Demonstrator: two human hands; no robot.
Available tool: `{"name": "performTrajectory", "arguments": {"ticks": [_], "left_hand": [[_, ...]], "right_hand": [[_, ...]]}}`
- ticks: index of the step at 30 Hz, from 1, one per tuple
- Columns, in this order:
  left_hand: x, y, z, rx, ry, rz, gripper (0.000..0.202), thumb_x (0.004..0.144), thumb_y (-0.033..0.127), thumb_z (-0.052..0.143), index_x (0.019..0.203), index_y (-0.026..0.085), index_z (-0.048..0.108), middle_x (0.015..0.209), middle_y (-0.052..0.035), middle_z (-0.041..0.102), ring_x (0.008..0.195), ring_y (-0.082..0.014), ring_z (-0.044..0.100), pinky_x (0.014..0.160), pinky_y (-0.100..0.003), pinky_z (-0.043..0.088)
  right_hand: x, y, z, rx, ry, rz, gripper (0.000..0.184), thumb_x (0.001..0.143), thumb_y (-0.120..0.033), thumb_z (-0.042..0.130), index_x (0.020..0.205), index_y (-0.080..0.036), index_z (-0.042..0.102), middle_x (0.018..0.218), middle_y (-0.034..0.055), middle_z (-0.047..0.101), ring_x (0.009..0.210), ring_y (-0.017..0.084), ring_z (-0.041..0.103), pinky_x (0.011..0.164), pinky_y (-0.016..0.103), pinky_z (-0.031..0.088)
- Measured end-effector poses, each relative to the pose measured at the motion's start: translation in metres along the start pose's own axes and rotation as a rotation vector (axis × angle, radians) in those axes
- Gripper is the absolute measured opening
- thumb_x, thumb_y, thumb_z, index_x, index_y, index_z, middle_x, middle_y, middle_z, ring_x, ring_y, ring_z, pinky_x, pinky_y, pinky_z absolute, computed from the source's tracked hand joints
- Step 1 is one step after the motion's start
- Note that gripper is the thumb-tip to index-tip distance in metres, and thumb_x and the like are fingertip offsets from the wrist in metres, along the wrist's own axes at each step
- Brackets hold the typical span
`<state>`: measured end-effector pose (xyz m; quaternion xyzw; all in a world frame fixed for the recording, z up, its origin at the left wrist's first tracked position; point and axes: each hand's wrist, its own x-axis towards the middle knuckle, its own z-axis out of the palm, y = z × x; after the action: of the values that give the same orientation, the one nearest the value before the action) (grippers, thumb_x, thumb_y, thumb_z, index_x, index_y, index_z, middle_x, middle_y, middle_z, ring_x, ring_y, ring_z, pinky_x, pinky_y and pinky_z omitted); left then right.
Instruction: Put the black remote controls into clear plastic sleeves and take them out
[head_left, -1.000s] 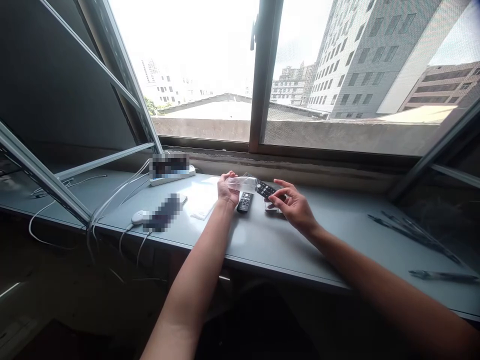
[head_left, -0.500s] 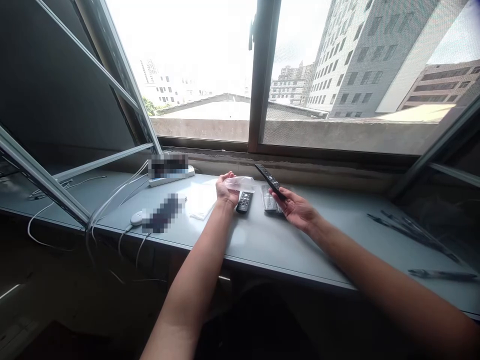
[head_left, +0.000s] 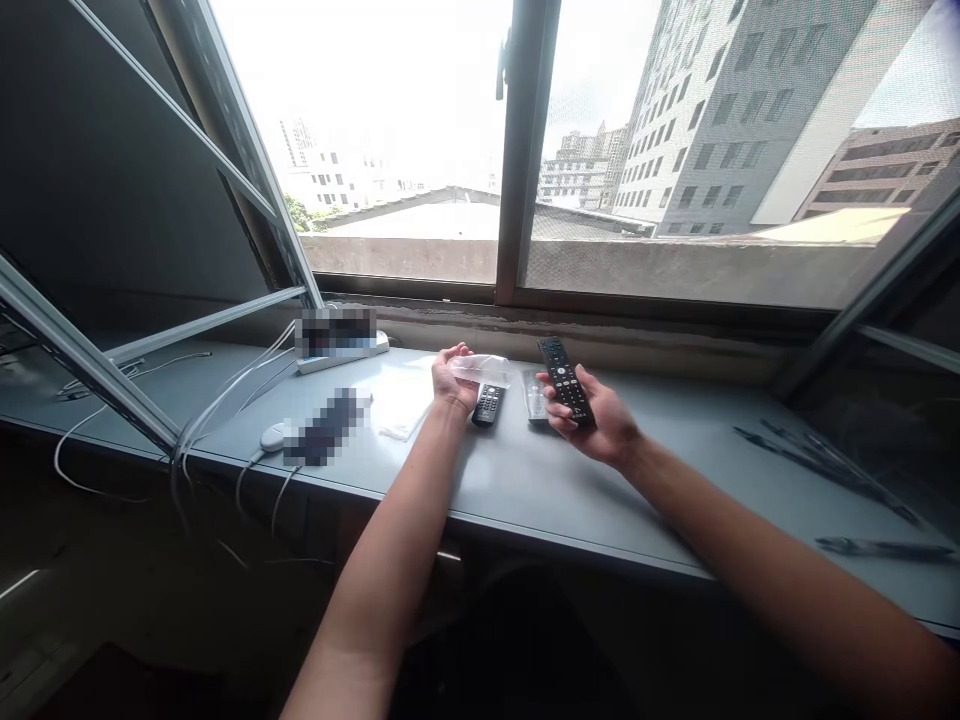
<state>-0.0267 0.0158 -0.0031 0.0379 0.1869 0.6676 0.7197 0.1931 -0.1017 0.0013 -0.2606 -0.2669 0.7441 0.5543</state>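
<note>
My right hand [head_left: 596, 415] is closed around a black remote control [head_left: 564, 375], its button face turned up toward me. In my left hand [head_left: 451, 378] is a clear plastic sleeve [head_left: 484, 369], sticking out to the right from the fingers. Beneath the sleeve, a second black remote [head_left: 488, 406] lies on the desk. Partly hidden behind my right hand is another remote in clear wrapping [head_left: 535, 398]. White, flat plastic sleeves [head_left: 403, 420] lie just left of my left wrist.
On the grey desk [head_left: 525, 490], a white power strip [head_left: 345, 352] and a round white charger [head_left: 274, 436] with cables stand at the left, near a pixelated item. Several pens [head_left: 825, 465] lie at the right. A metal frame [head_left: 247, 190] rises at the left; a window is behind.
The remote in my right hand has turned from edge-on to showing its buttons, and the hand has rolled with it. My left hand and the sleeve have stayed put.
</note>
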Motion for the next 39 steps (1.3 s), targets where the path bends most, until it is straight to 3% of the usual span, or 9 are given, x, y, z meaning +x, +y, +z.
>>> {"name": "performTrajectory", "arguments": {"ticks": [3,8,13,15,19,26,32,36,39], "left_hand": [[0.0004,0.0002,-0.0001,0.005,-0.006,0.001,0.008,0.086,0.009,0.066,0.090,0.014,0.071,0.079,-0.0015,0.071,0.064,-0.0106,0.068,0.065,-0.021,0.054],[0.0008,0.0002,-0.0004,0.016,0.006,0.000,0.007,0.088,0.010,0.065,0.089,0.014,0.070,0.078,-0.0020,0.070,0.063,-0.0106,0.067,0.064,-0.021,0.054],[0.0001,-0.0001,0.0004,0.007,0.004,-0.001,0.007,0.086,0.009,0.066,0.090,0.014,0.070,0.077,-0.0015,0.070,0.062,-0.0104,0.067,0.063,-0.021,0.053],[0.0003,-0.0002,0.0004,0.008,0.004,0.001,0.008,0.087,0.009,0.065,0.090,0.014,0.070,0.078,-0.0016,0.071,0.062,-0.0106,0.067,0.062,-0.021,0.054],[0.0014,-0.0002,-0.0003,0.015,0.002,0.010,0.010,0.086,0.009,0.065,0.092,0.015,0.070,0.077,-0.0016,0.071,0.061,-0.0112,0.067,0.061,-0.021,0.054],[0.0016,-0.0002,-0.0005,0.023,-0.001,0.015,0.012,0.085,0.009,0.065,0.093,0.015,0.071,0.077,-0.0016,0.071,0.061,-0.0113,0.067,0.060,-0.021,0.054],[0.0017,0.0000,-0.0004,0.017,-0.006,0.001,0.009,0.086,0.009,0.066,0.092,0.015,0.071,0.078,-0.0020,0.071,0.061,-0.0110,0.067,0.061,-0.021,0.054],[0.0009,-0.0001,-0.0002,0.018,-0.010,0.004,0.011,0.085,0.009,0.066,0.092,0.015,0.071,0.078,-0.0014,0.071,0.062,-0.0111,0.066,0.063,-0.022,0.054],[0.0002,-0.0004,-0.0002,0.026,-0.009,0.010,0.011,0.085,0.009,0.066,0.092,0.015,0.071,0.078,-0.0013,0.071,0.063,-0.0113,0.067,0.064,-0.022,0.054]], "right_hand": [[-0.0009,-0.0028,-0.0006,0.041,-0.031,0.038,0.039,0.116,-0.040,0.035,0.122,-0.016,0.066,0.081,0.0031,0.059,0.052,0.013,0.050,0.038,0.022,0.051],[0.0003,-0.0057,-0.0002,0.088,0.053,0.046,0.022,0.112,-0.039,0.054,0.114,-0.019,0.063,0.077,0.0016,0.059,0.058,0.013,0.058,0.041,0.019,0.055],[0.0022,-0.0072,-0.0016,0.043,0.184,0.039,0.012,0.110,-0.026,0.058,0.119,-0.021,0.063,0.105,0.0087,0.076,0.076,0.015,0.074,0.047,0.018,0.062],[0.0024,-0.0070,-0.0024,0.059,0.165,0.022,0.019,0.113,-0.032,0.052,0.120,-0.019,0.063,0.111,0.0118,0.077,0.073,0.015,0.073,0.042,0.018,0.057],[0.0024,-0.0054,-0.0025,0.099,0.055,0.022,0.033,0.116,-0.035,0.038,0.124,-0.017,0.065,0.093,0.0089,0.070,0.059,0.013,0.060,0.036,0.018,0.050],[-0.0003,-0.0057,0.0030,0.054,0.117,0.045,0.017,0.107,-0.024,0.059,0.121,-0.020,0.066,0.091,0.0054,0.067,0.069,0.015,0.064,0.043,0.019,0.056],[-0.0014,-0.0071,0.0011,0.064,0.063,0.058,0.034,0.113,-0.038,0.042,0.128,-0.019,0.066,0.099,0.0101,0.071,0.065,0.016,0.061,0.038,0.020,0.051],[-0.0004,-0.0067,-0.0018,0.088,0.014,0.078,0.031,0.111,-0.029,0.041,0.127,-0.017,0.065,0.084,0.0051,0.064,0.056,0.015,0.054,0.035,0.019,0.046],[-0.0003,-0.0059,-0.0009,0.080,0.004,0.057,0.028,0.109,-0.030,0.047,0.125,-0.018,0.066,0.080,0.0029,0.061,0.058,0.015,0.055,0.041,0.022,0.053]]}}
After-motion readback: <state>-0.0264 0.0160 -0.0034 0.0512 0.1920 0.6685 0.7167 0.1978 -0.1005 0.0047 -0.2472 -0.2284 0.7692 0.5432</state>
